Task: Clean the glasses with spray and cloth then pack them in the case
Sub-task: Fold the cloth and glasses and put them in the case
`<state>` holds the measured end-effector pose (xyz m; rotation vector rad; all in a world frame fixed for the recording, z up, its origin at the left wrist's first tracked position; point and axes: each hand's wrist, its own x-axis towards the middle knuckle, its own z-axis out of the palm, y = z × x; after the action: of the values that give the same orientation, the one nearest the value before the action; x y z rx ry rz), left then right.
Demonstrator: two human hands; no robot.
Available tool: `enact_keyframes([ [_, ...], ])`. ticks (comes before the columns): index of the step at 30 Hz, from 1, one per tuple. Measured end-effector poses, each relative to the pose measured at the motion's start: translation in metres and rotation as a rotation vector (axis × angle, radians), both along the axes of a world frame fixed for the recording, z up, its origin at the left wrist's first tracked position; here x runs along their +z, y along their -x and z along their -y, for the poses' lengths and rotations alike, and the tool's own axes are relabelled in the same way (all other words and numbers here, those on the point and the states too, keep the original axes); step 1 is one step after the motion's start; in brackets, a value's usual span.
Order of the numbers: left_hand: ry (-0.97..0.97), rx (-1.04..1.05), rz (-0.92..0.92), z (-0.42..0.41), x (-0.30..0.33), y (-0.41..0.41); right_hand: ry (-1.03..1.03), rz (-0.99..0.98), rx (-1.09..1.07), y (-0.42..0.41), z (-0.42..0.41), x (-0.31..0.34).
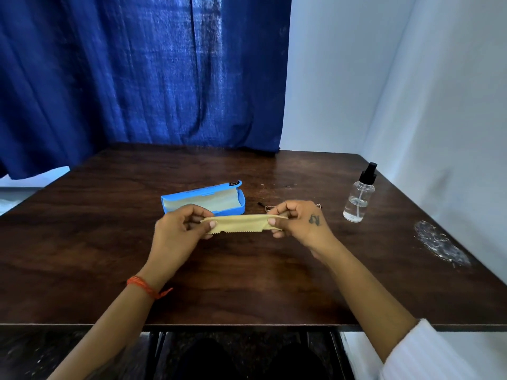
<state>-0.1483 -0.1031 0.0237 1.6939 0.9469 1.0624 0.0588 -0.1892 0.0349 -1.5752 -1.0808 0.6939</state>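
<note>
Yellow cloth (pixel 241 222) pinched taut by both hands' fingers (pixel 212 224); glasses (pixel 267 206) behind them unpacked, case (pixel 203 200) open, packing outstanding.

Two hands, the left hand (pixel 181 229) and the right hand (pixel 299 223), at centre frame; one yellow cleaning cloth (pixel 241 223) between them; one open blue glasses case (pixel 203 200) just above; one pair of glasses (pixel 267 206), mostly hidden; one clear spray bottle (pixel 359 197) at right; one dark wooden table (pixel 247 283); one blue curtain (pixel 142 69) at upper left.
</note>
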Motion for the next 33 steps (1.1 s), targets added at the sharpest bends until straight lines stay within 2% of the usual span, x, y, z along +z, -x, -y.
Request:
enact_keyframes([
  [5,-0.042,0.216,0.041,-0.014,0.003,0.016,-0.081,-0.077,-0.068,0.022,-0.045,0.003],
  [9,-0.139,0.364,-0.058,-0.021,0.006,0.019,-0.093,-0.038,-0.153,0.033,-0.077,-0.004],
  [12,-0.264,0.431,-0.184,-0.029,0.001,0.02,-0.109,0.101,-0.204,0.038,-0.093,-0.011],
  [16,-0.427,0.469,-0.32,-0.034,-0.007,0.019,-0.152,0.385,-0.218,0.041,-0.098,-0.023],
  [22,-0.603,0.441,-0.431,-0.035,-0.013,0.014,-0.266,0.681,-0.194,0.042,-0.097,-0.037],
  [29,-0.682,0.382,-0.573,-0.042,-0.022,0.009,-0.296,0.988,-0.118,0.041,-0.101,-0.042],
  [33,-0.685,0.392,-0.622,-0.04,-0.024,0.01,-0.281,1.082,-0.134,0.042,-0.098,-0.043],
])
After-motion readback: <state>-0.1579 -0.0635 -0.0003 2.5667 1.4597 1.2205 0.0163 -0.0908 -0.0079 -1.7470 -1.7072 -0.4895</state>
